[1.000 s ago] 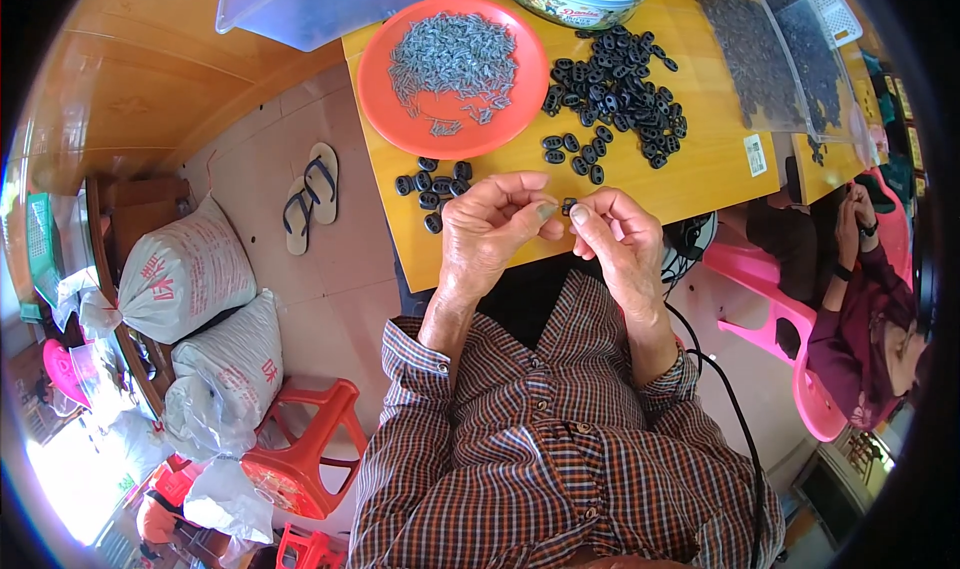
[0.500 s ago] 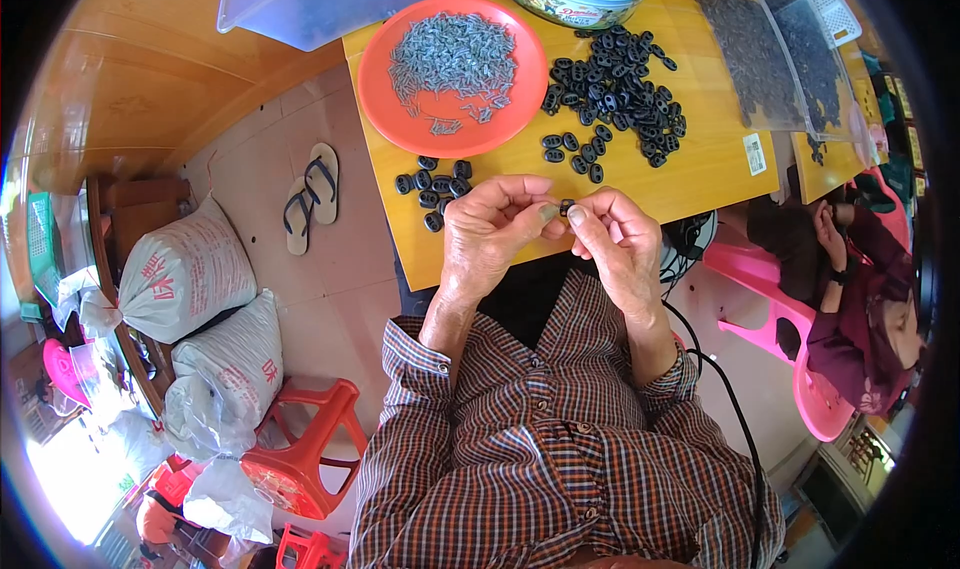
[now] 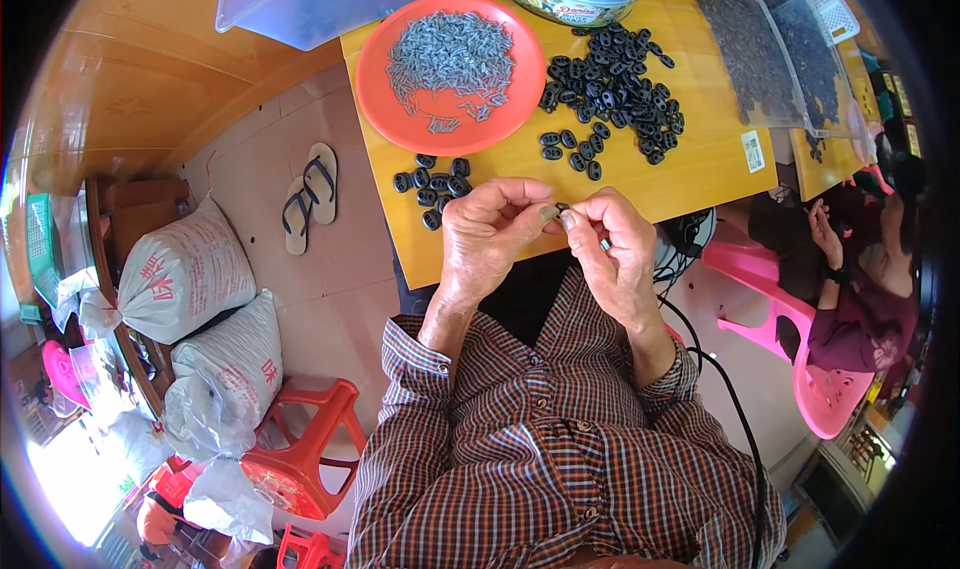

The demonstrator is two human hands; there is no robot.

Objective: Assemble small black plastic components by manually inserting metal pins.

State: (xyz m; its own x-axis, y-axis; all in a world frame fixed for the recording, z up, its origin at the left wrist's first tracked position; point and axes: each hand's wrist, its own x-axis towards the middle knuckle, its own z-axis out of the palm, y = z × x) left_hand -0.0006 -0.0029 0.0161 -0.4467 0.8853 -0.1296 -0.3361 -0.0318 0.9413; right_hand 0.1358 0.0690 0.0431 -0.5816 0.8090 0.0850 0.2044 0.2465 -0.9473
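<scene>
Over the table's near edge, my left hand (image 3: 485, 237) and my right hand (image 3: 617, 254) meet, thumbs and fingertips pinched together on a small black plastic piece (image 3: 561, 207). Fingers cover most of it; it resembles the black oval two-holed cord locks on the table. A tiny pale greenish bit (image 3: 605, 245) shows by my right hand's curled fingers; I cannot make out its kind. Beside my left hand lies a small group of black cord locks (image 3: 438, 182). Farther off, a larger heap of cord locks (image 3: 625, 84) spreads out, with several loose ones nearer my hands.
An orange-red plate (image 3: 430, 129) holds many thin grey spring-like pieces (image 3: 450, 54). Behind stand a translucent bin (image 3: 350, 4) and a round tin (image 3: 570, 11) of black parts. Clear containers (image 3: 750, 54) are at right. Another person (image 3: 865, 289) sits by a pink chair (image 3: 755, 274).
My fingertips have closed further over the black piece, which shows less now. My right hand has shifted slightly left, and the greenish bit has come into sight. The other person has shifted posture.
</scene>
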